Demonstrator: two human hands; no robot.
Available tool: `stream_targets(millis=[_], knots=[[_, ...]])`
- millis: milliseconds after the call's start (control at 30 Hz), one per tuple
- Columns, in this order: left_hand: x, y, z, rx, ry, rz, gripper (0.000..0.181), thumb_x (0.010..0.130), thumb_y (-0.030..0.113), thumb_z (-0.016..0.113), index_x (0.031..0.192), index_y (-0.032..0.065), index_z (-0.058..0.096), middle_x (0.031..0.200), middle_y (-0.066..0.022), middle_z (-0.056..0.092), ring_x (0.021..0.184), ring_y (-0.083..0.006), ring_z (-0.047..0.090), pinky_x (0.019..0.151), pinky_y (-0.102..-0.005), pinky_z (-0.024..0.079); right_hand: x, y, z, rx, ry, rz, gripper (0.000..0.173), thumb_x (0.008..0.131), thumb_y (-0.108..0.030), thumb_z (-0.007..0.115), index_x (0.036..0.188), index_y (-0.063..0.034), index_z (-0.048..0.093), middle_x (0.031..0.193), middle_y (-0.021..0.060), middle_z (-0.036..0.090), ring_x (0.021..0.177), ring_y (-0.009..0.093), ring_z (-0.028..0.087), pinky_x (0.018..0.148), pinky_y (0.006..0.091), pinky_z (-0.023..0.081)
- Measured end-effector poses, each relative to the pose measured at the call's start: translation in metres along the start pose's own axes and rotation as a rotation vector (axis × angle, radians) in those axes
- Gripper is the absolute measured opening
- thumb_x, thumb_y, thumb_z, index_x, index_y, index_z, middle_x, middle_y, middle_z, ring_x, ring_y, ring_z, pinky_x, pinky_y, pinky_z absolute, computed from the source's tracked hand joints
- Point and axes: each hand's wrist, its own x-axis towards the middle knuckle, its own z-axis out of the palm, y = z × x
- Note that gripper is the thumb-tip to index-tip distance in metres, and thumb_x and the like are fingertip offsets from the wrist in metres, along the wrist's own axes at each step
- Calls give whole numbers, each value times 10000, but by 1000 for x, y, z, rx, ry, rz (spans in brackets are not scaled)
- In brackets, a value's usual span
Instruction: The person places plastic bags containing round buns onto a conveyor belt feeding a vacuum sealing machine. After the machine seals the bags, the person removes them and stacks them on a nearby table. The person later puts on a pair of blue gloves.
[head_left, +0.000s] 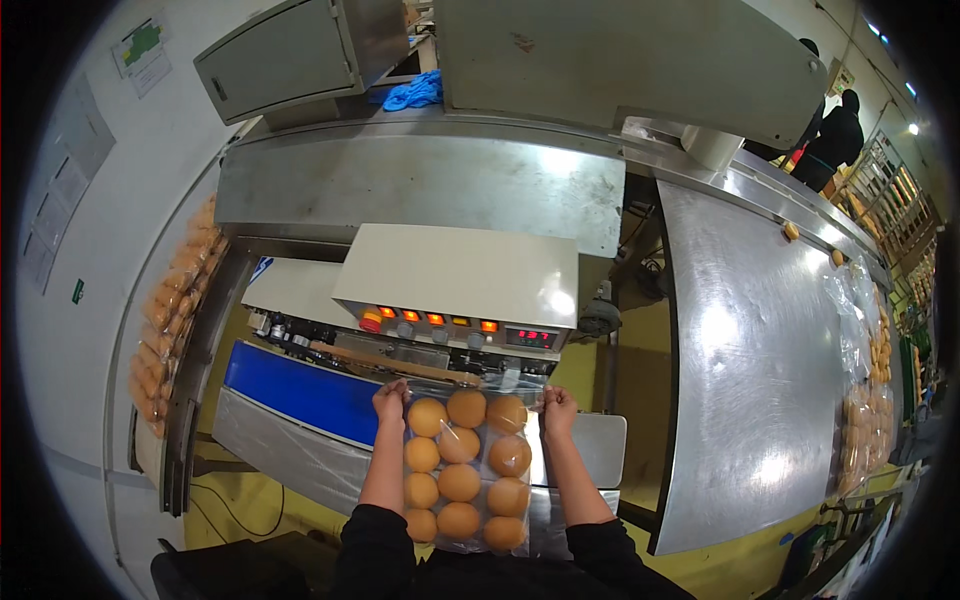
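Note:
A clear plastic bag of round buns lies before me, its open-end edge stretched along a band sealing machine. My left hand pinches the bag's upper left corner, near the end of the blue conveyor belt. With my right hand I grip the upper right corner, beside the metal plate at the machine's right. The buns sit in three columns inside the bag. The bag's top edge meets the machine's front just below the brown sealing belt; whether it is inside the machine cannot be told.
Bagged buns are stacked along the left wall. On the right, a steel table carries more bagged buns, empty-looking plastic bags and loose buns. A raised steel shelf stands behind the machine. People in dark clothing are far right.

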Motion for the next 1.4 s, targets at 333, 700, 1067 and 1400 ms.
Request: stream_targets(millis=[333, 700, 1067, 1400], knots=[[52, 25, -64, -9, -88, -22, 83, 773, 70, 588, 807, -4, 573, 670, -39, 561, 568, -115, 508, 509, -240, 402, -44, 12, 75, -27, 65, 0, 199, 866, -202, 470, 859, -27, 564, 607, -26, 466, 495, 58, 403, 434, 214, 340], [64, 51, -152, 536, -197, 329, 444, 769, 266, 599, 1098, 2, 461, 939, -118, 536, 786, -208, 540, 693, -309, 439, -245, 56, 151, -741, -105, -398, 506, 830, -227, 460, 1230, 45, 313, 1195, 247, 382, 1111, 353, 372, 943, 390, 288], [-27, 77, -282, 1103, -271, 563, 848, 667, 445, 645, 1276, 10, 248, 1154, -236, 394, 1055, -386, 385, 906, -439, 314, -328, 79, 218, -916, -174, -518, 690, 781, -325, 554, 1243, 90, 252, 1250, 273, 322, 1169, 391, 308, 984, 407, 245], [17, 95, -362, 1007, -207, 378, 808, 663, 495, 632, 1201, -22, 322, 1146, -237, 407, 1042, -380, 427, 857, -425, 371, -355, 109, 286, -924, -189, -549, 725, 782, -367, 551, 1258, 78, 233, 1277, 249, 297, 1192, 364, 289, 999, 378, 231]])
